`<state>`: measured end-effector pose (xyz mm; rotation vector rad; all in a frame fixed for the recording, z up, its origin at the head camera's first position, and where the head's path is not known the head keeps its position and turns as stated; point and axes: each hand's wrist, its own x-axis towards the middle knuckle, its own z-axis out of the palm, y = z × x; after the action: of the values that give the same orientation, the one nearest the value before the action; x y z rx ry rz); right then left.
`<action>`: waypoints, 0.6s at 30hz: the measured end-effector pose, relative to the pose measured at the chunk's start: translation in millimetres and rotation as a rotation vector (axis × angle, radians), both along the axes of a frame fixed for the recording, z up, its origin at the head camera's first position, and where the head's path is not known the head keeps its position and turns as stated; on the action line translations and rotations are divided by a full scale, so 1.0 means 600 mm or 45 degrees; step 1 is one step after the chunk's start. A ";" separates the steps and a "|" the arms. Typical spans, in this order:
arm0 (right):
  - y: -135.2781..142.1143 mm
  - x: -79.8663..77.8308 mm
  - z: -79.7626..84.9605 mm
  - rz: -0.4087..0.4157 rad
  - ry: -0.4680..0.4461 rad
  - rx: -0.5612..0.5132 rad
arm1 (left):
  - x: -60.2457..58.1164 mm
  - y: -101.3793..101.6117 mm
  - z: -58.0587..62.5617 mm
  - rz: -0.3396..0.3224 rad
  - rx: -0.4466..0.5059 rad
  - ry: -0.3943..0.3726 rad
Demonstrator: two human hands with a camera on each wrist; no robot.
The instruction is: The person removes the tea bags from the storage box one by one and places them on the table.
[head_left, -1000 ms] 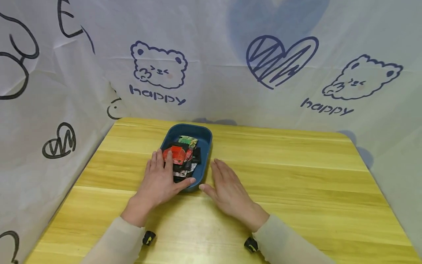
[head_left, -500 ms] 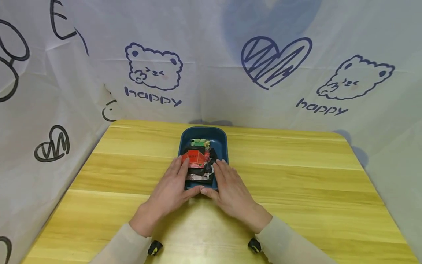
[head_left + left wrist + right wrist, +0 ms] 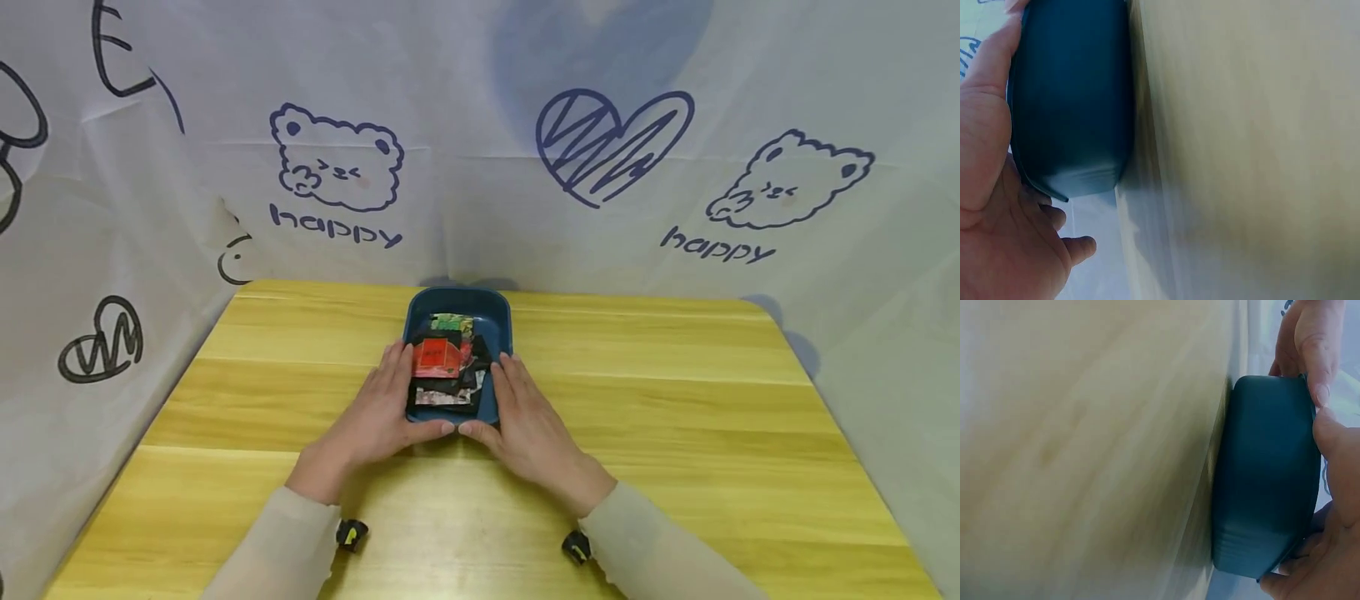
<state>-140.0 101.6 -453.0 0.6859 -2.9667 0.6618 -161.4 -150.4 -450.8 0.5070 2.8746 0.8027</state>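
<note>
A dark blue rectangular tray (image 3: pixel 495 310) stands upright on the table, near its far edge. In it lies a loose pile of small flat packets: a red and black one (image 3: pixel 437 357) on top, a green patterned one (image 3: pixel 452 323) behind. My left hand (image 3: pixel 380 414) rests along the tray's left side, fingers nearly straight, thumb at the near rim. My right hand (image 3: pixel 534 427) lies against the right side in the same way. The thumb tips almost meet at the near end. Both wrist views show the tray's outer wall (image 3: pixel 1075 94) beside the hands.
The wooden table (image 3: pixel 675 417) stretches widely to the right and some way to the left. Behind it and at the left hangs a white cloth (image 3: pixel 465 208) with drawn bears and hearts. A small black device (image 3: pixel 351 533) sits at each wrist.
The tray has moved right to the middle between my hands, with the left hand following it. My right hand, first apart from the tray, now touches its right side.
</note>
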 end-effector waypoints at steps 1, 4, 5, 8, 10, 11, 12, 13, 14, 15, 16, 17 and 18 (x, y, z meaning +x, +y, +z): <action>0.000 -0.003 0.000 -0.003 -0.008 0.002 | -0.003 -0.002 0.000 -0.003 0.000 -0.005; 0.004 -0.010 0.000 -0.012 -0.034 0.010 | -0.011 -0.005 0.000 -0.001 -0.024 -0.024; 0.006 -0.011 -0.001 -0.013 -0.042 0.013 | -0.014 -0.004 -0.001 0.000 -0.034 -0.026; 0.012 -0.014 0.000 -0.017 -0.078 0.021 | -0.020 -0.001 -0.003 0.001 -0.052 -0.027; 0.015 -0.015 0.000 -0.018 -0.089 0.024 | -0.022 0.002 -0.005 -0.003 -0.053 -0.025; 0.016 -0.015 0.001 -0.018 -0.090 0.026 | -0.023 0.002 -0.005 -0.007 -0.053 -0.026; 0.016 -0.015 0.001 -0.019 -0.091 0.028 | -0.024 0.003 -0.006 -0.010 -0.053 -0.026; 0.017 -0.015 0.001 -0.018 -0.088 0.030 | -0.025 0.004 -0.007 -0.012 -0.055 -0.023; 0.017 -0.016 0.001 -0.018 -0.084 0.031 | -0.025 0.004 -0.007 -0.012 -0.056 -0.023; 0.017 -0.016 0.002 -0.015 -0.080 0.032 | -0.026 0.003 -0.008 -0.010 -0.059 -0.024; 0.018 -0.016 0.002 -0.014 -0.078 0.033 | -0.027 0.004 -0.008 -0.009 -0.062 -0.024; 0.018 -0.016 0.003 -0.013 -0.075 0.036 | -0.027 0.004 -0.008 -0.009 -0.063 -0.022; 0.018 -0.016 0.004 -0.012 -0.074 0.035 | -0.027 0.004 -0.007 -0.007 -0.063 -0.019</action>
<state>-149.6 112.1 -450.7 0.6653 -3.0355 0.6525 -177.6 -147.7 -455.1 0.5002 2.8702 0.7288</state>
